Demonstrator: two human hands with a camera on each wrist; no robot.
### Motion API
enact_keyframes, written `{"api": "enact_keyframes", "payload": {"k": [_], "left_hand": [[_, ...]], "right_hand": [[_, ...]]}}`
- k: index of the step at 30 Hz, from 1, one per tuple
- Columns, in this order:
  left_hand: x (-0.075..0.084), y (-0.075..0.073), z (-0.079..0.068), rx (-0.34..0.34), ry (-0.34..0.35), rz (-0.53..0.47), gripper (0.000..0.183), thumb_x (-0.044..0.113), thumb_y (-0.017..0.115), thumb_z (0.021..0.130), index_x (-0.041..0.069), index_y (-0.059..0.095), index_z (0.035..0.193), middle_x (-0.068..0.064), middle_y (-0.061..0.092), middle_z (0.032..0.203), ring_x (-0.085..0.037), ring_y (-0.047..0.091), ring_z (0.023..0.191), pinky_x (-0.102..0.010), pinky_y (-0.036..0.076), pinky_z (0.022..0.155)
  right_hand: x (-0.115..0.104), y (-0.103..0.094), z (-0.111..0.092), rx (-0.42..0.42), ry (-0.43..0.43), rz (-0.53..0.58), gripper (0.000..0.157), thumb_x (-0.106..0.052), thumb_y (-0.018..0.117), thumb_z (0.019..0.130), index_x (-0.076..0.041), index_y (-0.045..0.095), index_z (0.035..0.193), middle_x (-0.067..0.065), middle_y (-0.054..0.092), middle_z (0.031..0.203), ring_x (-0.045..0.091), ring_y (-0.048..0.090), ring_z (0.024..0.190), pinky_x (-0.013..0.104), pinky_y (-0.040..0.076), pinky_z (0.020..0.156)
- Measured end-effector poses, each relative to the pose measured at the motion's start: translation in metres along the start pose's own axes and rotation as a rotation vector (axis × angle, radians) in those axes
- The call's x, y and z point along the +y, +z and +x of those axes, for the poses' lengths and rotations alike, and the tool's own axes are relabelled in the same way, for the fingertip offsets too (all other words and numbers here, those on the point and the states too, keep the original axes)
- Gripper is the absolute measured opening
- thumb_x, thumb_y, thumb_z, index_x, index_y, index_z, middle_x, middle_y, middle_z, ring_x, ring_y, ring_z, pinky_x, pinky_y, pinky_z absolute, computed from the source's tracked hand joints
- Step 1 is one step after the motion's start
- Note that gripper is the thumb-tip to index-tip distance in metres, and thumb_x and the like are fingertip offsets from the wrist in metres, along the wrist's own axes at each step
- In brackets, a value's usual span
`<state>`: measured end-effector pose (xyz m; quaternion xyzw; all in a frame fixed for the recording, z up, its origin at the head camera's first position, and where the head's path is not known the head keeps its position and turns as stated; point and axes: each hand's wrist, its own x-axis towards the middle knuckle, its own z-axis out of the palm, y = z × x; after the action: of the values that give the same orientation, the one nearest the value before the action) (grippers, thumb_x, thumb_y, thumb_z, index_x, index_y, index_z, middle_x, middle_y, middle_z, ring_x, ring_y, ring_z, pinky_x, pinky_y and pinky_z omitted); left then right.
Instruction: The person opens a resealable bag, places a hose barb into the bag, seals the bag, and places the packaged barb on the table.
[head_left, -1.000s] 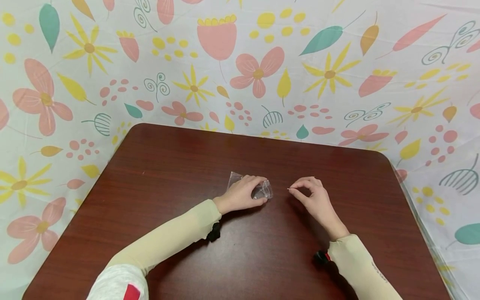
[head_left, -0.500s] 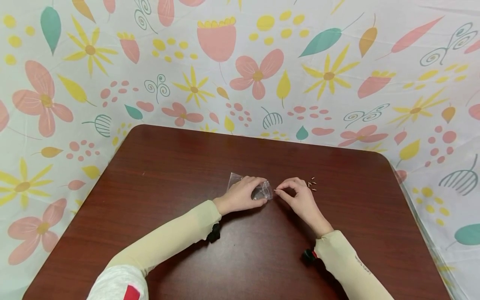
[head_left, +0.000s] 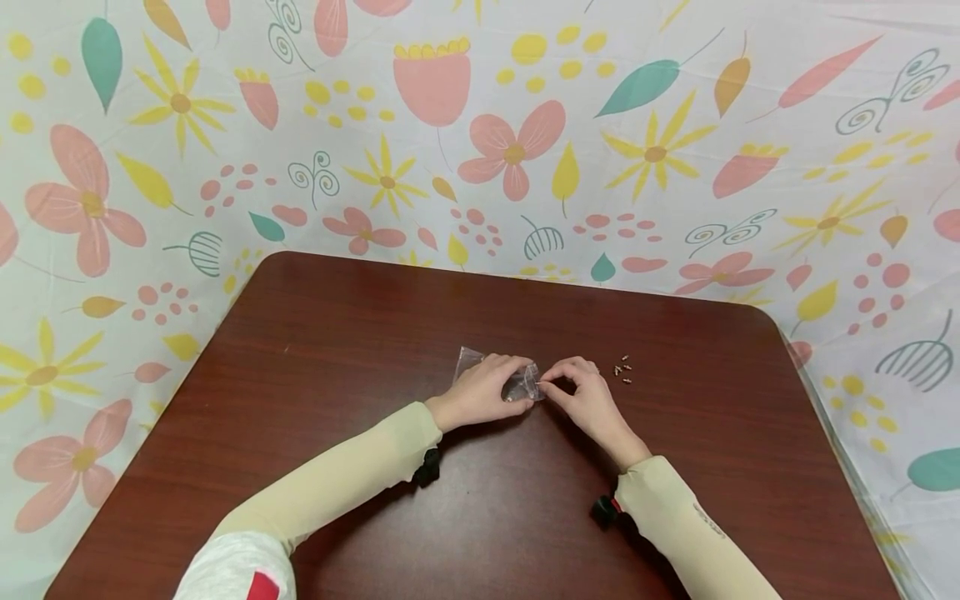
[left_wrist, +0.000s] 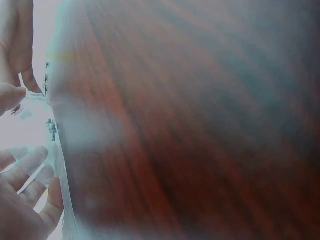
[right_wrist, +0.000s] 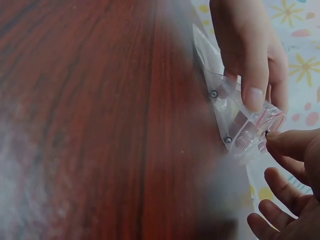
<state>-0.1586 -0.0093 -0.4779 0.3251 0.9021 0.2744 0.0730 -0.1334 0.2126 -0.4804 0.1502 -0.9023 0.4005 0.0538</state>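
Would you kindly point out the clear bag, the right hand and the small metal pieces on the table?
Clear bag [right_wrist: 230, 116]: right wrist view, middle of its side.
Right hand [head_left: 592, 402]: head view, back of the hand.
Small metal pieces [head_left: 627, 381]: head view, the one lowest in frame.

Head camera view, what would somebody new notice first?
Probably the bright floral backdrop behind the dark brown table. Then, near its middle, the left hand holding a clear bag and the right hand pinching a small piece at the bag's edge. Small shiny pieces lie right of its knuckles.
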Motion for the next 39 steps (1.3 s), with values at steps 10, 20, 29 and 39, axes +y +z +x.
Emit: {"api": "enact_keyframes", "payload": {"k": [10, 20, 29, 39], "left_hand": [[0.000, 0.000, 0.000, 0.002, -0.004, -0.002, 0.061, 0.042, 0.072, 0.096, 0.017, 0.054, 0.149, -0.004, 0.063, 0.139, -0.024, 0.058, 0.125, -0.044, 0.052, 0.100], [-0.001, 0.001, 0.002, 0.007, 0.002, 0.001, 0.060, 0.042, 0.071, 0.096, 0.018, 0.054, 0.149, -0.003, 0.064, 0.137, -0.023, 0.058, 0.123, -0.043, 0.052, 0.099], [-0.001, 0.001, 0.002, 0.000, -0.007, 0.000, 0.061, 0.042, 0.072, 0.096, 0.018, 0.054, 0.150, -0.002, 0.064, 0.135, -0.022, 0.058, 0.124, -0.043, 0.051, 0.101], [0.001, 0.000, 0.001, 0.001, -0.018, -0.013, 0.060, 0.042, 0.071, 0.096, 0.019, 0.054, 0.149, -0.001, 0.064, 0.134, -0.021, 0.058, 0.121, -0.042, 0.051, 0.099]], "right_hand": [[0.000, 0.004, 0.003, -0.031, 0.000, -0.002, 0.008, -0.015, 0.079, 0.094, -0.008, 0.078, 0.097, 0.010, 0.069, 0.109, 0.033, 0.056, 0.108, 0.050, 0.045, 0.094], [0.002, -0.001, 0.001, -0.021, 0.013, 0.003, 0.006, -0.012, 0.079, 0.094, -0.010, 0.078, 0.099, 0.011, 0.069, 0.112, 0.034, 0.056, 0.111, 0.050, 0.045, 0.094], [0.007, -0.016, -0.003, 0.004, 0.028, 0.002, 0.007, -0.009, 0.078, 0.094, -0.010, 0.077, 0.100, 0.012, 0.068, 0.113, 0.035, 0.056, 0.112, 0.050, 0.045, 0.093], [0.019, -0.039, -0.012, 0.058, 0.045, -0.008, 0.006, -0.007, 0.077, 0.094, -0.008, 0.076, 0.100, 0.013, 0.069, 0.111, 0.035, 0.056, 0.110, 0.051, 0.044, 0.094]]}}
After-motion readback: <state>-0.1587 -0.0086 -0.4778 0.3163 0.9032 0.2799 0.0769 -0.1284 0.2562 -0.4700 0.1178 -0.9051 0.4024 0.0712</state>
